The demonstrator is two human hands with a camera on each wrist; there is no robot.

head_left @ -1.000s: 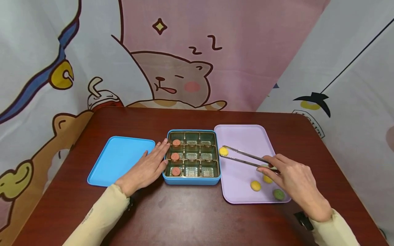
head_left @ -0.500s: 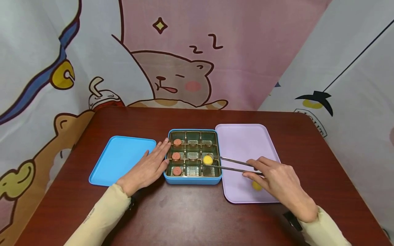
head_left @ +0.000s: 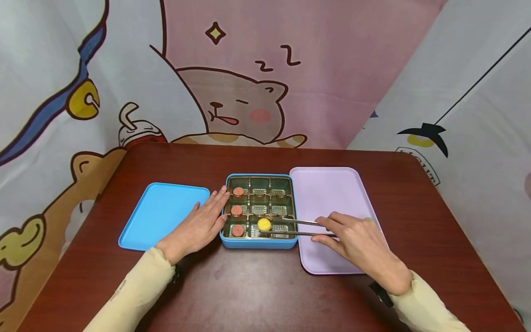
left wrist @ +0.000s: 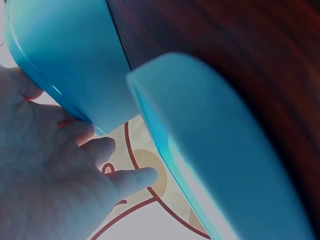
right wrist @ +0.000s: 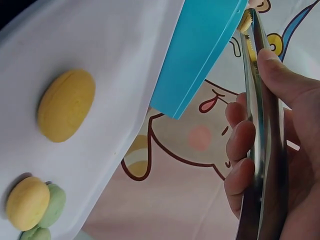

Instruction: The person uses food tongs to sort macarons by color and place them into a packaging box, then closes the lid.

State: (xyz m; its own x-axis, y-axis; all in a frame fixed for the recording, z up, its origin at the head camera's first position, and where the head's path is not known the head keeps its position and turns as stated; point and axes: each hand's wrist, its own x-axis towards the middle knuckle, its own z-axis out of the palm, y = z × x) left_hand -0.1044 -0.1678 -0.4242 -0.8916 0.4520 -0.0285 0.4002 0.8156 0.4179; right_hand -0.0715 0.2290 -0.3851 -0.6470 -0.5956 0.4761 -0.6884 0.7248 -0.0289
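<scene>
Nearby, the right hand (head_left: 352, 236) grips metal tongs (head_left: 307, 234), while the left hand (head_left: 197, 225) rests, fingers extended, against the left side of the blue box (head_left: 259, 245). Just beyond, the tongs' tips hold a yellow macaron (head_left: 264, 225) at the front middle compartment (head_left: 254, 233), beside an orange disc (head_left: 238, 230). Placing it there seems the step in hand; the next move likely calls for lowering it level, then easing the tongs apart. Farther back, two more orange discs (head_left: 237, 210) sit in the left column.

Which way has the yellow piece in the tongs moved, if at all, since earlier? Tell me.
Yes: leftward and a little nearer. In the head view, the yellow piece went from right of the blue box to its front middle compartment.
</scene>
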